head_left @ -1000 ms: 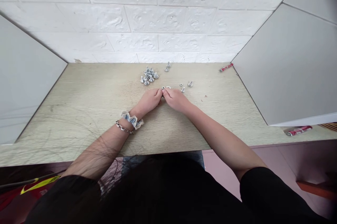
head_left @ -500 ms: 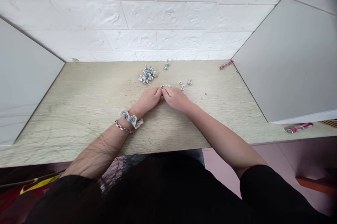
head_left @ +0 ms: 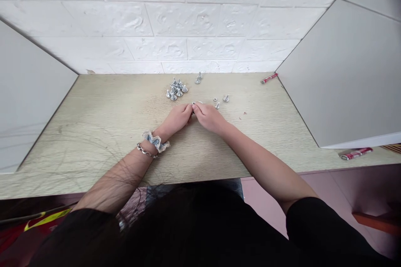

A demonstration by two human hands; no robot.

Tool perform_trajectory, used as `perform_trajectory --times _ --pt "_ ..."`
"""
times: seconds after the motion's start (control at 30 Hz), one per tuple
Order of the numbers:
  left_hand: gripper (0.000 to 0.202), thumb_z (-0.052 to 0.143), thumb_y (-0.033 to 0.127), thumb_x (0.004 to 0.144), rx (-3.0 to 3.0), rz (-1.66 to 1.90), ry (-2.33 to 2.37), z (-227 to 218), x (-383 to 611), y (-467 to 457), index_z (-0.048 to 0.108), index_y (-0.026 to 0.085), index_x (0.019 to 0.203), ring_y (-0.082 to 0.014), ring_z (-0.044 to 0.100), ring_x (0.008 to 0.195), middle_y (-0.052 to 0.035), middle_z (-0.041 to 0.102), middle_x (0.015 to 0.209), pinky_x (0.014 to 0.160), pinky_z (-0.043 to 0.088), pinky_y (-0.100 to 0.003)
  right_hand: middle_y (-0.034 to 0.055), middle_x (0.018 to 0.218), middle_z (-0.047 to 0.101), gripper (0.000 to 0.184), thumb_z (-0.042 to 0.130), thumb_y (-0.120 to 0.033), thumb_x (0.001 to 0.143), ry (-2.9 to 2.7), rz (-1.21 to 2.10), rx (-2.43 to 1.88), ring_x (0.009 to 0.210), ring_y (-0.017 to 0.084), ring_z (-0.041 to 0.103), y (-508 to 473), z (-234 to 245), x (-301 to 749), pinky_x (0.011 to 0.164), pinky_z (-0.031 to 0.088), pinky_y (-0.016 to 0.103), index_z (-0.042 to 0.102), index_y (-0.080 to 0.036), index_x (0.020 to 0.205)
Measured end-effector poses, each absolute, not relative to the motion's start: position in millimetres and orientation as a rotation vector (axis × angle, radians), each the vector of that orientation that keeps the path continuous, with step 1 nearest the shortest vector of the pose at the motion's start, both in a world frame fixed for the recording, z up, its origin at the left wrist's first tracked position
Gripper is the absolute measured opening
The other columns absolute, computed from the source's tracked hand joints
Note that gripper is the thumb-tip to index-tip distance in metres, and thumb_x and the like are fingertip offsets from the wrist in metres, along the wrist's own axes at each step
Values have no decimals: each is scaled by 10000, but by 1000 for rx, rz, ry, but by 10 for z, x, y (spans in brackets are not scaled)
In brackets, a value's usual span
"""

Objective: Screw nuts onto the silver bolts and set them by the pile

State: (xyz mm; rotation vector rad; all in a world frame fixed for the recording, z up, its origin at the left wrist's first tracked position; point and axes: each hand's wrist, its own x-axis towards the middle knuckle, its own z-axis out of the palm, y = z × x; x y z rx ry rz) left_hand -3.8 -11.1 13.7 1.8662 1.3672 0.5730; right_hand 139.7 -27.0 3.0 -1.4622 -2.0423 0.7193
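Both hands are together over the bench (head_left: 275, 123), about midway between its left and right edges. The left hand (head_left: 176, 119) and the right hand (head_left: 209, 119) meet at the thumbs, with the fingers curled and pinched on one small metal fastener (head_left: 193, 103). Its upper end resembles a nut; the lower part is hidden by the fingers, so its full form and any thread engagement cannot be determined. A pale flat disc (head_left: 200, 102), apparently a washer, lies just beyond the right hand, which partly covers it. A pile of bolts (head_left: 177, 90) stands toward the back edge, left of the hands. Two bolts (head_left: 197, 80) stand near the back edge, to the right of the pile. On the right-hand side of the bench, a loose hex nut (head_left: 215, 99) lies between the washer and a flanged bolt (head_left: 226, 98); a second bolt (head_left: 217, 106) rests just beside the right hand. The step in hand is judged to be fingertip fitting or turning of the held fastener. The next move calls for a steady grip by one hand, controlled rotation by the other, and alignment of the parts on one axis to avoid cross-threading.
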Motion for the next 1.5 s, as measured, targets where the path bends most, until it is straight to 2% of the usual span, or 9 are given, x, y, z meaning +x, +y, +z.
perform_trajectory --times 0.13,0.23,0.4,0.7,1.0,1.23,1.33,1.43,1.5 --pt "392 333 297 915 1682 655 1359 170 -42 -117 415 192 547 -110 435 441 27 444 440 476 327 -244 22 770 590 287 301 -381 972 -2029 748 -1402 722 171 525 -281 19 1387 661 338 294 479 -207 827" --pt "365 342 305 921 1546 712 1370 207 -45 -121 429 186 587 -96 420 414 36 434 448 440 318 -231 24 826 614 219 386 -371 935 -2020 771 -1393 742 177 545 -292 10 1368 670 355 296 510 -196 981" --pt "324 377 307 924 1494 747 1324 206 -47 -114 498 165 659 -77 404 405 46 426 480 425 311 -214 23 889 620 318 449 -344 895 -1955 804 -1345 690 152 538 -292 2 1361 675 382 298 485 -186 1169" --pt "424 419 467 928 1632 851 1193 143 -58 -115 467 169 630 -73 380 424 48 405 463 440 279 -219 -11 817 595 216 483 -367 861 -1849 823 -1323 614 115 500 -265 -8 1356 631 376 272 521 -196 988" --pt "413 365 399 948 1577 855 1159 141 -39 -122 455 172 615 -77 411 434 31 450 489 438 307 -216 -30 738 577 220 494 -408 854 -1755 840 -1297 603 108 471 -276 26 1358 617 358 260 526 -194 890" --pt "433 357 317 927 1509 803 1266 221 -36 -153 390 182 517 -80 408 417 21 427 433 451 322 -222 -10 645 544 353 435 -427 893 -1909 832 -1216 655 129 483 -245 -5 1386 652 349 274 508 -187 644" --pt "425 355 333 926 1436 818 1272 197 -32 -127 395 186 529 -80 397 403 26 415 436 428 317 -219 -24 642 522 282 482 -419 869 -1868 807 -1236 630 124 469 -250 -11 1381 629 345 269 499 -195 698" --pt "389 360 333 924 1352 840 1245 157 -30 -99 397 189 563 -75 371 390 38 391 461 403 314 -212 -47 691 524 195 546 -394 826 -1782 795 -1262 576 107 450 -249 -33 1372 602 348 257 497 -211 872" --pt "366 358 323 925 1313 848 1220 145 -29 -94 392 192 586 -71 351 386 45 375 480 389 308 -206 -47 756 547 221 551 -348 813 -1776 796 -1240 547 93 444 -244 -48 1367 602 359 254 492 -218 982"
